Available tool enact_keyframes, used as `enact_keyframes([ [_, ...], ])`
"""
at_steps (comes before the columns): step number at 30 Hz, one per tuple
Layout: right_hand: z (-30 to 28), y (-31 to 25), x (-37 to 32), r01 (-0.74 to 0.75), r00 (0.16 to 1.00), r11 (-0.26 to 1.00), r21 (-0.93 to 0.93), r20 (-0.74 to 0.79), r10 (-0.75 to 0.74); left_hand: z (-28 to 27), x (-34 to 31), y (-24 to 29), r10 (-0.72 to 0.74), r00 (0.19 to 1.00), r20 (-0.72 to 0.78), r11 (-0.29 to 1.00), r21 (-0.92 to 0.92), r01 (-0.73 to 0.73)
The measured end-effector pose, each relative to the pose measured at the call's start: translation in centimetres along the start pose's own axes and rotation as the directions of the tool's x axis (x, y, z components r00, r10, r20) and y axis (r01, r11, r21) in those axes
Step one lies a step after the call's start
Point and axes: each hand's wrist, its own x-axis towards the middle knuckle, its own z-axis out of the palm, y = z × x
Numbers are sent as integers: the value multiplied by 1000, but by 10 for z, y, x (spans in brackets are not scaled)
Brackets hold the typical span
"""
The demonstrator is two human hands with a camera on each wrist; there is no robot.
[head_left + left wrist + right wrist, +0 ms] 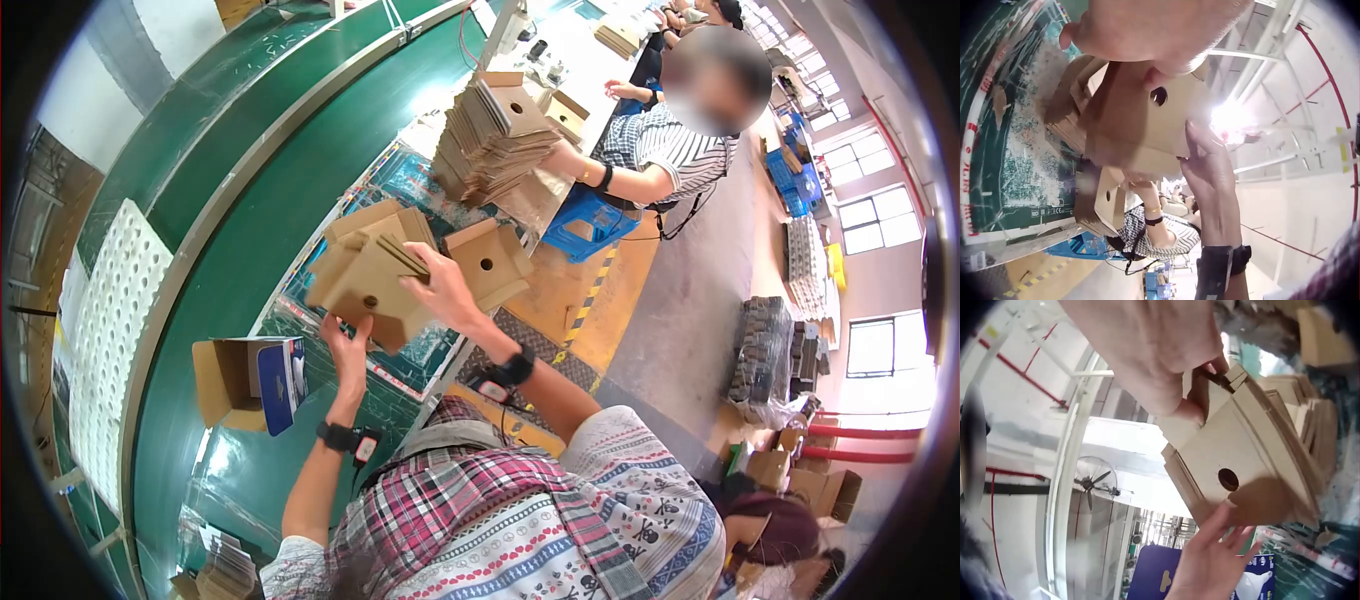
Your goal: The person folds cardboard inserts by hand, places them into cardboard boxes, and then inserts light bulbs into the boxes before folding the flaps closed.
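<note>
A folded brown cardboard insert with a round hole is held up, tilted, between both hands. My right hand grips its upper edge at the folded flaps; in the right wrist view the thumb lies on the panel. At the lower edge my left hand holds the insert, and in the right wrist view its fingertips sit near the hole. Behind it on the worktop lie more cardboard inserts, and another insert with a hole lies to the right.
A tall stack of cardboard inserts stands farther along the bench, where a seated person reaches toward it. An open blue-and-brown box is left of my left hand on the green conveyor. A white perforated tray stands beyond.
</note>
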Motion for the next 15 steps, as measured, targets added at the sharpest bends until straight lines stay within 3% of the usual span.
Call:
enact_keyframes([
  [2, -21, -22, -13, 163, 986, 979, -125, 46, -159, -6, -26, 16, 115, 992, -59, 993, -10, -115],
  [5, -35, -49, -45, 163, 981, 966, -201, 136, -137, -24, -87, 65, 460, 883, -92, 854, 317, -412],
  [6, -32, -46, -51, 232, 968, 930, -285, 157, -194, -26, -92, 71, 556, 823, -114, 798, 351, -490],
  [7, -27, -40, -56, 306, 947, 901, -309, 198, -254, -27, -91, 70, 587, 809, -32, 752, 393, -529],
  [9, -13, -27, -69, 446, 887, 832, -330, 283, -364, -32, -88, 68, 616, 775, 139, 647, 471, -599],
  [11, 7, -13, -81, 490, 852, 817, -305, 369, -373, -33, -70, 42, 605, 747, 276, 522, 570, -634],
  [13, 27, 10, -96, 509, 829, 819, -266, 409, -382, -36, -56, -2, 454, 773, 443, 614, 473, -632],
  [14, 28, 19, -101, 502, 824, 822, -271, 440, -358, -37, -55, -10, 456, 778, 432, 637, 452, -625],
  [15, 25, 17, -101, 448, 869, 832, -327, 378, -320, -38, -56, -13, 459, 783, 420, 659, 430, -617],
])
